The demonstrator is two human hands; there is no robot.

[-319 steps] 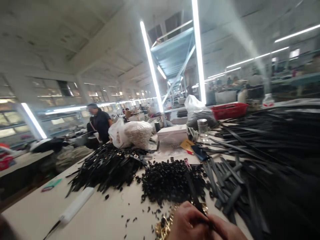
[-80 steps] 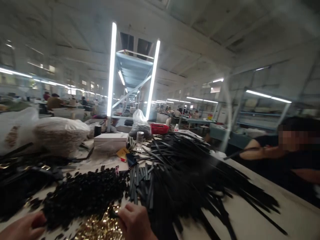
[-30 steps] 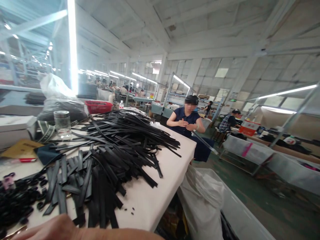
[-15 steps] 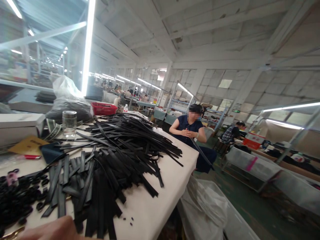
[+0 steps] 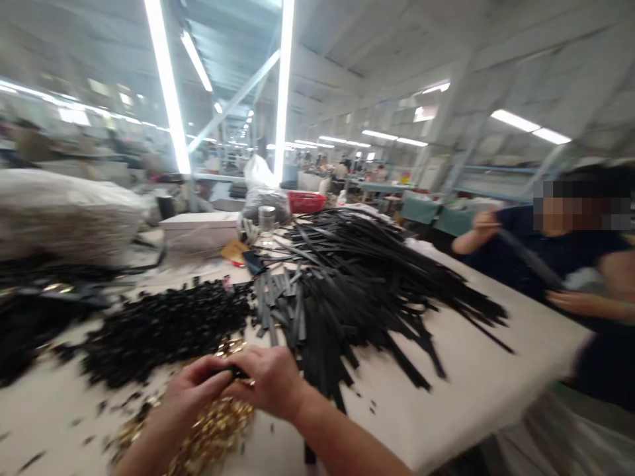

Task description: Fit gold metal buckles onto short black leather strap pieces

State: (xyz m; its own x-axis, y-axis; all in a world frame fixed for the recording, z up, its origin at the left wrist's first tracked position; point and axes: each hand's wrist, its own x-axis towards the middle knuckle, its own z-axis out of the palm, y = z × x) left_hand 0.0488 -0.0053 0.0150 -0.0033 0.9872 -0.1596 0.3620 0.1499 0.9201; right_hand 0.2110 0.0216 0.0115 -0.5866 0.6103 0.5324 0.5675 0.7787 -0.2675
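My left hand [image 5: 191, 393] and my right hand [image 5: 268, 380] meet low in the view, fingers curled together on a small black piece [image 5: 233, 374] pinched between them. They hover just over a heap of gold metal buckles [image 5: 208, 433] on the white table [image 5: 466, 390]. A mound of small black loops [image 5: 159, 327] lies just beyond my hands. A big pile of black straps [image 5: 357, 284] spreads to the right of them.
A co-worker in dark clothes [image 5: 560, 258] stands at the table's right end handling a strap. Further back stand a white box [image 5: 198, 228], a glass jar [image 5: 266, 220], a red basket [image 5: 306, 201] and filled plastic bags [image 5: 59, 211]. More black strapping lies at far left [image 5: 30, 324].
The view swung back left from the hall to the table. Both my hands have come into view together over the gold buckles, pinching a small black piece; before, only part of one hand showed.
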